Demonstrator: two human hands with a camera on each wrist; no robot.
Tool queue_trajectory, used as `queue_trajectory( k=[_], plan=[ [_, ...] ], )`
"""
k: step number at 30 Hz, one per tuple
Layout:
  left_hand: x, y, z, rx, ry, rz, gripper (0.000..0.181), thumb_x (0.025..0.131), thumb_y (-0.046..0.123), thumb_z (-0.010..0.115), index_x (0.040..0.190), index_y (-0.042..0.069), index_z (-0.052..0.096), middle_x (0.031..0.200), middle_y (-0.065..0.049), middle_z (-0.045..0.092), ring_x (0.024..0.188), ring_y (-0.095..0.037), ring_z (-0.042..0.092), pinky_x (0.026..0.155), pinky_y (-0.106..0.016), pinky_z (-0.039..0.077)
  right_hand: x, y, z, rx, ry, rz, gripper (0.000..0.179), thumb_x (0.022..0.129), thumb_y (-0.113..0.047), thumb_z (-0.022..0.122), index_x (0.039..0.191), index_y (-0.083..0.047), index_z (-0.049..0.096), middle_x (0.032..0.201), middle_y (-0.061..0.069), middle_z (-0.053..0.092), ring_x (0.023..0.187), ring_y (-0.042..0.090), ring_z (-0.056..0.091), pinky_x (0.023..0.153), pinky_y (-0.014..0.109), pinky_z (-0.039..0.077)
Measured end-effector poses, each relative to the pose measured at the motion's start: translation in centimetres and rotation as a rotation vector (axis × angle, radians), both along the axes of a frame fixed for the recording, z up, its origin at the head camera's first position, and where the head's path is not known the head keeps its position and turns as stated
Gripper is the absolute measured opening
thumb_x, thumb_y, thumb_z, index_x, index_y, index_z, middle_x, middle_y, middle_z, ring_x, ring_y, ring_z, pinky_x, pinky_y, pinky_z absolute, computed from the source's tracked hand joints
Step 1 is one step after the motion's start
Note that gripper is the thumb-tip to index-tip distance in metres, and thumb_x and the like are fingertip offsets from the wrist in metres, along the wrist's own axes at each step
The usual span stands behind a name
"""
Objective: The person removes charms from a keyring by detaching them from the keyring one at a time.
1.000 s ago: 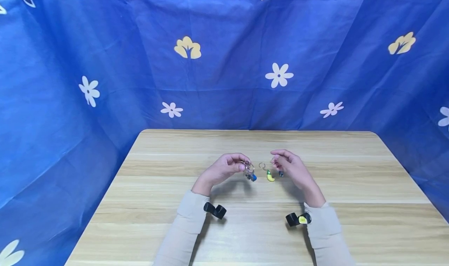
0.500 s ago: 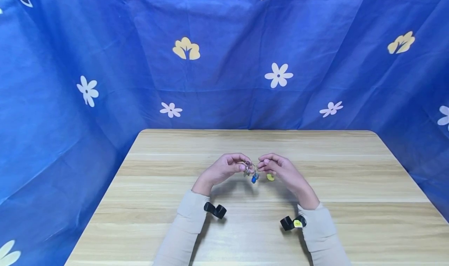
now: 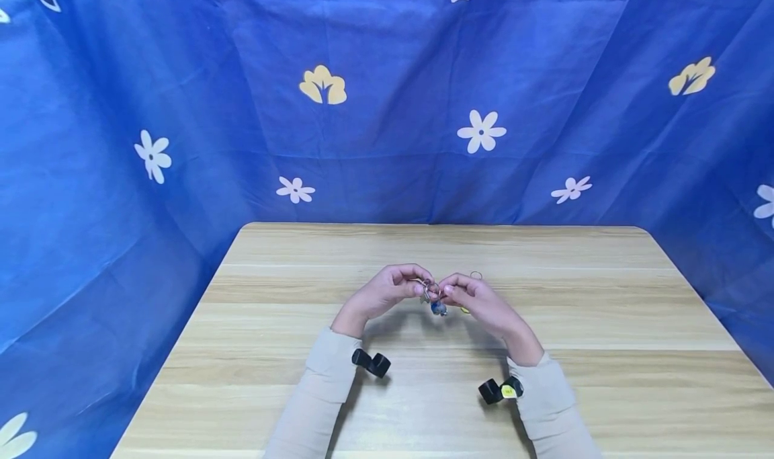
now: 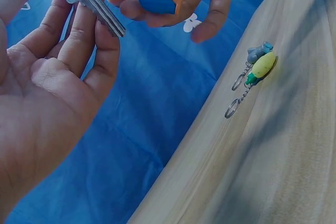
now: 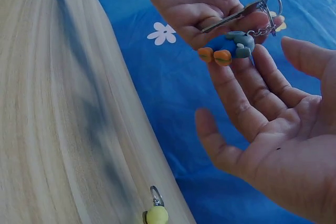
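Note:
My left hand pinches a metal key ring between thumb and finger above the table. From the ring hang a silver key and, on a short chain, a small figure charm with a grey head, blue body and orange feet. My right hand faces it from the right. Its fingers lie loosely extended right under and behind the charm, and its thumb stands apart from them in the right wrist view.
On the wooden table lie a yellow banana-shaped keychain and a grey-and-blue figure keychain, side by side. In the head view my right hand partly covers them. A blue patterned cloth hangs behind the table.
My right hand has moved left from beside the banana keychain to the charm below my left hand. The charm has swung and turned slightly. My left hand has stayed in place.

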State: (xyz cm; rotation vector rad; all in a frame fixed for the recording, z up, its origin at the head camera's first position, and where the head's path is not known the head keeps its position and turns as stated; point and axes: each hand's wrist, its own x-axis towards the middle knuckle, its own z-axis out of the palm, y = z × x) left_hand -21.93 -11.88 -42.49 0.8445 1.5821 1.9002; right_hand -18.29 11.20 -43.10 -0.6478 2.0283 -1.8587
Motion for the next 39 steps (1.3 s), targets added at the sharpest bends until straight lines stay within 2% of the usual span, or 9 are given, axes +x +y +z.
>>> queue_trajectory(
  k=[3, 6, 10, 13, 17, 20, 27, 34, 39],
  plan=[
    [0.03, -0.03, 0.03, 0.0, -0.003, 0.007, 0.045, 0.072, 0.048, 0.077, 0.103, 0.018, 0.063, 0.092, 0.011, 0.069, 0.088, -0.005, 0.063, 0.086, -0.024, 0.048, 0.01, -0.06, -0.1, -0.008, 0.001, 0.031, 0.033, 0.101, -0.021, 0.047, 0.115, 0.009, 0.053, 0.105, -0.006, 0.067, 0.102, 0.009, 0.064, 0.1, 0.031, 0.048],
    [0.07, -0.05, 0.04, -0.001, 0.007, 0.017, 0.046, 0.073, 0.047, 0.077, 0.104, 0.016, 0.062, 0.093, 0.009, 0.067, 0.087, -0.005, 0.062, 0.084, -0.023, 0.048, 0.07, -0.16, -0.17, -0.013, 0.0, 0.06, 0.032, 0.101, -0.02, 0.046, 0.112, 0.009, 0.053, 0.1, -0.004, 0.069, 0.096, 0.011, 0.065, 0.096, 0.028, 0.05],
    [0.13, -0.03, 0.01, -0.009, 0.013, 0.021, 0.044, 0.075, 0.044, 0.077, 0.104, 0.014, 0.062, 0.093, 0.008, 0.067, 0.085, -0.005, 0.061, 0.081, -0.022, 0.05, 0.26, -0.34, -0.25, -0.008, -0.011, 0.086, 0.035, 0.102, -0.021, 0.046, 0.108, 0.012, 0.052, 0.089, -0.002, 0.068, 0.082, 0.014, 0.064, 0.081, 0.026, 0.053],
    [0.16, -0.01, -0.03, -0.022, 0.007, 0.013, 0.04, 0.077, 0.04, 0.077, 0.102, 0.014, 0.062, 0.09, 0.008, 0.066, 0.082, -0.005, 0.06, 0.078, -0.023, 0.05, 0.41, -0.41, -0.21, 0.0, -0.031, 0.084, 0.03, 0.101, -0.022, 0.047, 0.102, 0.007, 0.054, 0.081, -0.004, 0.064, 0.074, 0.012, 0.061, 0.072, 0.024, 0.051],
    [0.18, 0.03, -0.07, -0.046, 0.014, 0.005, 0.031, 0.08, 0.034, 0.075, 0.101, 0.014, 0.063, 0.088, 0.008, 0.065, 0.08, -0.006, 0.059, 0.078, -0.023, 0.05, 0.49, -0.41, -0.06, -0.024, -0.059, 0.078, 0.015, 0.1, -0.018, 0.048, 0.096, -0.006, 0.056, 0.073, -0.004, 0.055, 0.067, 0.01, 0.055, 0.081, 0.027, 0.054],
    [0.19, 0.05, -0.09, -0.061, 0.014, 0.005, 0.032, 0.08, 0.034, 0.076, 0.101, 0.014, 0.062, 0.088, 0.008, 0.064, 0.08, -0.006, 0.058, 0.077, -0.022, 0.049, 0.5, -0.41, 0.19, -0.039, -0.061, 0.071, 0.011, 0.1, -0.015, 0.048, 0.095, -0.009, 0.056, 0.07, -0.004, 0.05, 0.063, 0.009, 0.049, 0.086, 0.03, 0.055],
    [0.21, 0.17, -0.04, -0.068, 0.021, 0.013, 0.021, 0.085, 0.014, 0.064, 0.105, 0.011, 0.057, 0.088, 0.008, 0.06, 0.078, -0.006, 0.055, 0.073, -0.021, 0.047, 0.66, -0.48, 0.74, -0.031, -0.028, 0.041, 0.011, 0.1, -0.015, 0.047, 0.093, -0.011, 0.056, 0.068, -0.005, 0.049, 0.061, 0.011, 0.045, 0.077, 0.029, 0.053],
    [0.27, 0.17, 0.08, -0.094, 0.025, 0.026, 0.047, 0.084, 0.017, 0.063, 0.119, -0.011, 0.048, 0.087, 0.009, 0.059, 0.077, -0.006, 0.052, 0.067, -0.019, 0.042, 0.59, -0.49, 0.5, -0.064, -0.02, 0.014, 0.012, 0.1, -0.014, 0.047, 0.093, -0.012, 0.056, 0.07, -0.004, 0.049, 0.063, 0.008, 0.048, 0.067, 0.024, 0.047],
    [0.3, 0.07, 0.26, -0.146, 0.039, 0.032, 0.052, 0.085, 0.02, 0.064, 0.123, -0.013, 0.051, 0.095, 0.009, 0.063, 0.085, -0.008, 0.054, 0.073, -0.02, 0.045, 0.46, -0.27, 0.38, -0.066, -0.001, -0.009, 0.012, 0.1, -0.015, 0.047, 0.093, -0.013, 0.057, 0.071, -0.004, 0.05, 0.065, 0.006, 0.049, 0.067, 0.023, 0.047]
  ],
)
